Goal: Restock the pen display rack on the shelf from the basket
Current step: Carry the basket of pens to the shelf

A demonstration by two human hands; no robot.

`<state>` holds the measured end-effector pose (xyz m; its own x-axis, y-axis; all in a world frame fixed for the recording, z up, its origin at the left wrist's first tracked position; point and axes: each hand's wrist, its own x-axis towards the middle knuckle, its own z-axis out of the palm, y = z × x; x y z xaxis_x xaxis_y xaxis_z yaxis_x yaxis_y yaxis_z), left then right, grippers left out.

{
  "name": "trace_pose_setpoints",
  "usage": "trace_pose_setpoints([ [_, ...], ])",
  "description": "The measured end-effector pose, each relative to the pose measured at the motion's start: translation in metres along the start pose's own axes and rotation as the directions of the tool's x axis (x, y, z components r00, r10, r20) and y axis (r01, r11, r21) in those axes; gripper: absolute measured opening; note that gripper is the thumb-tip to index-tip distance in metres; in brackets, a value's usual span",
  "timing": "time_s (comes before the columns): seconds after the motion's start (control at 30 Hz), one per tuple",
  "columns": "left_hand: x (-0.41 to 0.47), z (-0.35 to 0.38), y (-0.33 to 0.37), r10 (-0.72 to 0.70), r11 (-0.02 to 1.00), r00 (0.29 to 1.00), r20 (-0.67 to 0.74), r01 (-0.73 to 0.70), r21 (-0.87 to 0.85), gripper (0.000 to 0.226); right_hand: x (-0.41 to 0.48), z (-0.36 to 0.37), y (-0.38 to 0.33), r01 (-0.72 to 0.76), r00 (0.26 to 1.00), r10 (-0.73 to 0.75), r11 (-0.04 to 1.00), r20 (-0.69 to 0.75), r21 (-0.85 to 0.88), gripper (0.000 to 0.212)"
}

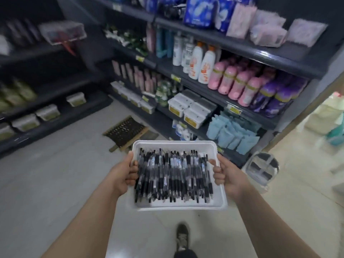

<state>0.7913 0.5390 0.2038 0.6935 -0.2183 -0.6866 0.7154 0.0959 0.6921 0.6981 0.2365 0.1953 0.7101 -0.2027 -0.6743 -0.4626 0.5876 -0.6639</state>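
Shop aisle: pale tiled floor, with dark shelving on two sides stocked with bottles and packets. A white basket is held level over the floor, well apart from the shelves. The left hand grips its left wall and the right hand its right wall, fingers curled over the rim. This two-sided hold presumably keeps the load flat. Black pens lie heaped inside, roughly parallel. The pen display rack cannot be identified in the blur. Restocking appears not yet begun.
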Motion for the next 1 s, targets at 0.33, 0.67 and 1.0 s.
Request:
trace_pose_setpoints([
  [0.33,0.045,-0.116,0.084,0.084,0.961,0.974,-0.213,-0.135,-0.24,0.045,0.125,0.191,-0.05,-0.109,0.958,0.166,0.964,0.232,-0.241,0.03],
  [0.67,0.065,-0.231,0.151,0.09,0.86,0.877,-0.472,-0.307,-0.407,0.045,0.216,0.408,-0.06,-0.106,0.856,0.336,0.857,0.392,-0.504,0.03],
  [1.0,0.061,-0.398,0.206,0.058,0.797,0.809,-0.585,-0.391,-0.461,0.045,0.248,0.611,0.013,-0.081,0.782,0.432,0.785,0.449,-0.614,0.032],
])
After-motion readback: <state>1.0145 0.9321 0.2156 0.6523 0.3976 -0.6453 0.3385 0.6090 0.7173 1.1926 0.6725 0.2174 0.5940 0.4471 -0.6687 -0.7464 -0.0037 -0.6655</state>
